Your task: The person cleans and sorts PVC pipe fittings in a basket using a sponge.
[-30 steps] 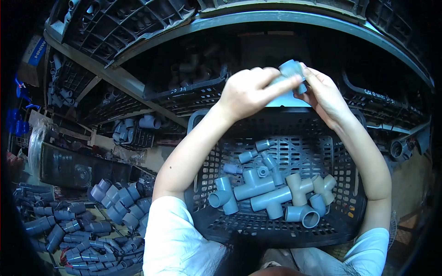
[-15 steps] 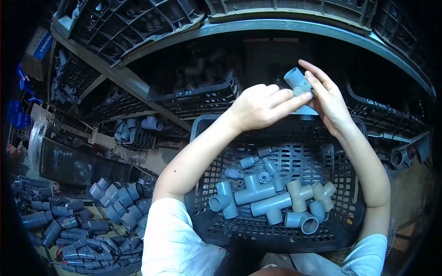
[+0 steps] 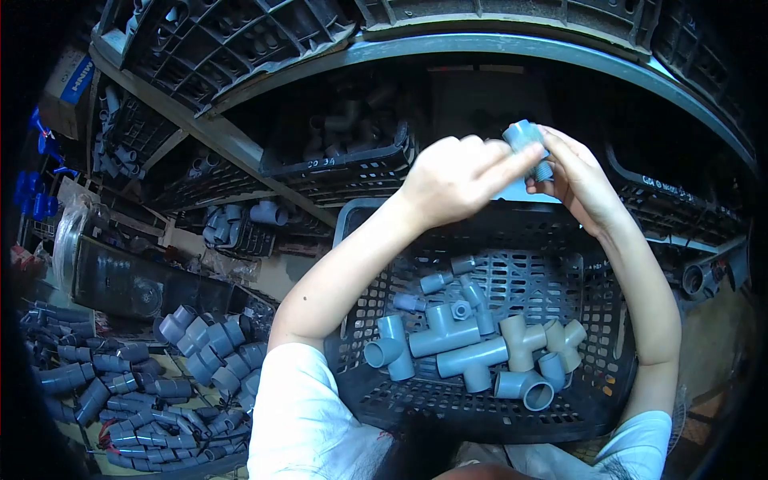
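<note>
A grey plastic threaded pipe fitting is held up above the far rim of the black crate. My right hand grips it from the right side. From the left, my left hand has its fingers closed against it, slightly blurred, and they cover part of its body. Threads show at the fitting's lower end. Below the hands, the crate holds several loose fittings: a grey tee, another tee, a beige fitting and a grey elbow.
Dark crates of fittings stand on the shelf behind, one with white lettering. A metal shelf beam crosses above. Grey fittings and bundled pipe pieces are piled at the left. More fittings lie at the right.
The fitting has turned between my hands, so its open end faces more upward. My left hand has shifted slightly right with its fingers over the fitting. The crate's contents look unchanged.
</note>
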`<state>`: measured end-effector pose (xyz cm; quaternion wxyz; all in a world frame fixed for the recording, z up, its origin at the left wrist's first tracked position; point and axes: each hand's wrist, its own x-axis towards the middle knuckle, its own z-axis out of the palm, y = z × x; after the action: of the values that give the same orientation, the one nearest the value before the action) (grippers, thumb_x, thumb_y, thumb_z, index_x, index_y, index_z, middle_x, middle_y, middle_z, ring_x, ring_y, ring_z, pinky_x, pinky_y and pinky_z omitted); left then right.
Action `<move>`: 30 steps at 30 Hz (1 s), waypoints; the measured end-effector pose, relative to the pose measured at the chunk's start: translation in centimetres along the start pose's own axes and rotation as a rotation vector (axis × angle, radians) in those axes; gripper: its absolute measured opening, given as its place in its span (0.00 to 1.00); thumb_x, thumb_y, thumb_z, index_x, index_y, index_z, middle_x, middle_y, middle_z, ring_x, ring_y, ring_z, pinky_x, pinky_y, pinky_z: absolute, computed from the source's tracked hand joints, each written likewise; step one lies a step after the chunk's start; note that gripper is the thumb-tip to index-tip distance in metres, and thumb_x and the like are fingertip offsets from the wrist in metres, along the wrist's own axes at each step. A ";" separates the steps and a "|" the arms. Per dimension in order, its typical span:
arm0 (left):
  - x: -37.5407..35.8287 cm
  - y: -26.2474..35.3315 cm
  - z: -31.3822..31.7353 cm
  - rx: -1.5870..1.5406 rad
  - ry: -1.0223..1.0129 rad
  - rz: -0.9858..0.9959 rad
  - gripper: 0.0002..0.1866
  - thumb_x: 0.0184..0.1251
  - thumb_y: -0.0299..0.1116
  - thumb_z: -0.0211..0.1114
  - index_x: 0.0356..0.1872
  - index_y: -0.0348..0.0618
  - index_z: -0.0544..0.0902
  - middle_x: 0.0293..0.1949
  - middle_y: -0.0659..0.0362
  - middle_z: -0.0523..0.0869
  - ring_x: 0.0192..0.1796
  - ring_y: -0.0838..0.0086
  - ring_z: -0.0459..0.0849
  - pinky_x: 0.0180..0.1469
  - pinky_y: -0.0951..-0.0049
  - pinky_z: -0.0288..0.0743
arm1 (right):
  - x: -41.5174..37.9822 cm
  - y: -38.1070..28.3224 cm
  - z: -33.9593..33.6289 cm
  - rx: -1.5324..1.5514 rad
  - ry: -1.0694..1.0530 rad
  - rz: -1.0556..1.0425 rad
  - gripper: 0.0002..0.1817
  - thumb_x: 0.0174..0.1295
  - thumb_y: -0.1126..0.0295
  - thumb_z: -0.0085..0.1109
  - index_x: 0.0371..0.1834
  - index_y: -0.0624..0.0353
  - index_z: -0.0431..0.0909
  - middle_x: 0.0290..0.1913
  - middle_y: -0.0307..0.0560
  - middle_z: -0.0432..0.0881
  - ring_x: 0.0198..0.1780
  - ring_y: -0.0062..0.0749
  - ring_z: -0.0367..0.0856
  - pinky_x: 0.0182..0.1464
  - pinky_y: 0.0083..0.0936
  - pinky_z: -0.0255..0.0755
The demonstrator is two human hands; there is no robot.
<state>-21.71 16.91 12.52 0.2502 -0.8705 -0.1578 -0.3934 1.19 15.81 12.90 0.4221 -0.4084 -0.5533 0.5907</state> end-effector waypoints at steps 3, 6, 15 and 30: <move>-0.4 -0.1 0.8 -0.015 -0.003 -0.108 0.27 0.60 0.28 0.69 0.65 0.49 0.85 0.38 0.61 0.89 0.35 0.73 0.88 0.32 0.74 0.80 | -0.2 0.3 0.1 0.079 -0.038 0.042 0.25 0.82 0.53 0.49 0.69 0.59 0.76 0.60 0.50 0.82 0.59 0.31 0.84 0.56 0.33 0.84; -0.2 1.6 0.4 -0.006 -0.107 0.082 0.29 0.58 0.31 0.69 0.65 0.53 0.85 0.36 0.65 0.86 0.29 0.78 0.80 0.28 0.77 0.71 | -1.1 -0.7 1.9 0.085 0.062 -0.030 0.24 0.83 0.53 0.48 0.65 0.62 0.78 0.56 0.46 0.84 0.55 0.27 0.84 0.59 0.30 0.82; -0.2 0.8 0.8 0.060 0.023 -0.075 0.27 0.58 0.29 0.70 0.63 0.54 0.87 0.38 0.64 0.88 0.30 0.78 0.82 0.29 0.77 0.70 | -1.2 -1.2 1.3 0.224 0.049 -0.010 0.24 0.74 0.47 0.63 0.55 0.58 0.82 0.49 0.44 0.83 0.54 0.25 0.83 0.58 0.32 0.84; 0.2 -1.2 -1.7 0.100 0.033 -0.091 0.28 0.48 0.30 0.76 0.57 0.52 0.90 0.34 0.65 0.87 0.28 0.76 0.84 0.28 0.77 0.73 | -0.9 -0.4 1.6 0.315 -0.010 0.053 0.25 0.78 0.49 0.56 0.60 0.61 0.79 0.49 0.47 0.85 0.51 0.25 0.84 0.57 0.27 0.80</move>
<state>-23.13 17.01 14.02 0.2778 -0.8423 -0.2123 -0.4102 -0.03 14.52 13.41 0.4624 -0.3486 -0.4451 0.6831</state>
